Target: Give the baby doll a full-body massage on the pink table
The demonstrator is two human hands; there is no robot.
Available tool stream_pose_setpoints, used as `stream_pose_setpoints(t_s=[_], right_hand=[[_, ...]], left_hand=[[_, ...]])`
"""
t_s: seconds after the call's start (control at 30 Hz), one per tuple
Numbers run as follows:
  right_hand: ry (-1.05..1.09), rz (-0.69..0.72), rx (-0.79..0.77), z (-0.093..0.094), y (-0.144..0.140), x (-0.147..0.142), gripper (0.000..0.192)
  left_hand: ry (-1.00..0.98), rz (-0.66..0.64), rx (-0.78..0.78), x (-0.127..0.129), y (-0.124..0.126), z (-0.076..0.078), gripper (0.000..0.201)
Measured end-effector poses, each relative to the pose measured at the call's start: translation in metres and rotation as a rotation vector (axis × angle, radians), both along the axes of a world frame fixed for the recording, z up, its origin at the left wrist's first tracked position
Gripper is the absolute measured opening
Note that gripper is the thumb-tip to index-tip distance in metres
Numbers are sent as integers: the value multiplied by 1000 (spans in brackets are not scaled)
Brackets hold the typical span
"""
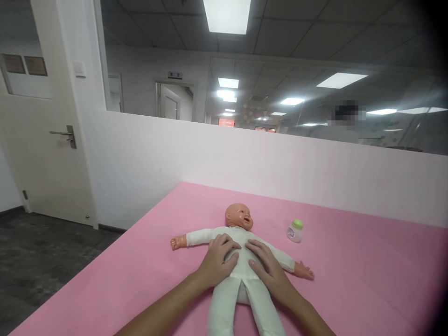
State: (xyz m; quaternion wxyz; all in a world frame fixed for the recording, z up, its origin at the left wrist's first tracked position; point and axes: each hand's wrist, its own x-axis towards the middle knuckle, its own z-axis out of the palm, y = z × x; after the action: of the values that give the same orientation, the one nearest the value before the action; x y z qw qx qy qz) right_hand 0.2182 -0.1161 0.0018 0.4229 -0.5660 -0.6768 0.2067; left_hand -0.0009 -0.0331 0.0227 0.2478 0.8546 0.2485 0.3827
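A baby doll (241, 268) with a white cloth body and a hard plastic head and hands lies on its back, arms spread wide. Its head points away from me, and its feet are cut off by the lower picture edge. My left hand (220, 259) rests on the left side of the doll's torso, fingers extended over the chest. On the torso's other side lies my right hand (264, 263), also with outstretched fingers. The thumbs are apart, with a strip of white cloth between them. Neither hand grips anything.
The doll lies on a pink table top (350, 252). A small jar with a green lid (294, 231) stands beyond its right-hand arm. Behind the table runs a low white wall (262, 158) with glass above. A person is beyond the glass. At far left is a closed door (45, 158).
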Motion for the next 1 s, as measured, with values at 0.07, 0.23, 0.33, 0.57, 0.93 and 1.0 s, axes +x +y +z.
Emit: stream_pose_setpoints(t_s=[0.07, 0.23, 0.33, 0.57, 0.93, 1.0], right_hand=[[-1, 8, 2, 0, 0, 0, 48], [10, 14, 4, 1, -1, -1, 48], [4, 13, 7, 3, -2, -1, 47], [-9, 7, 24, 6, -3, -1, 48], [0, 5, 4, 7, -4, -1, 47], [-5, 8, 15, 7, -4, -1, 48]], left_hand=[[4, 0, -2, 0, 0, 0, 24], [4, -8, -4, -1, 1, 0, 24], [10, -12, -2, 0, 1, 0, 24], [7, -12, 5, 1, 2, 0, 24], [28, -8, 14, 0, 2, 1, 26], [28, -6, 14, 1, 2, 1, 26]])
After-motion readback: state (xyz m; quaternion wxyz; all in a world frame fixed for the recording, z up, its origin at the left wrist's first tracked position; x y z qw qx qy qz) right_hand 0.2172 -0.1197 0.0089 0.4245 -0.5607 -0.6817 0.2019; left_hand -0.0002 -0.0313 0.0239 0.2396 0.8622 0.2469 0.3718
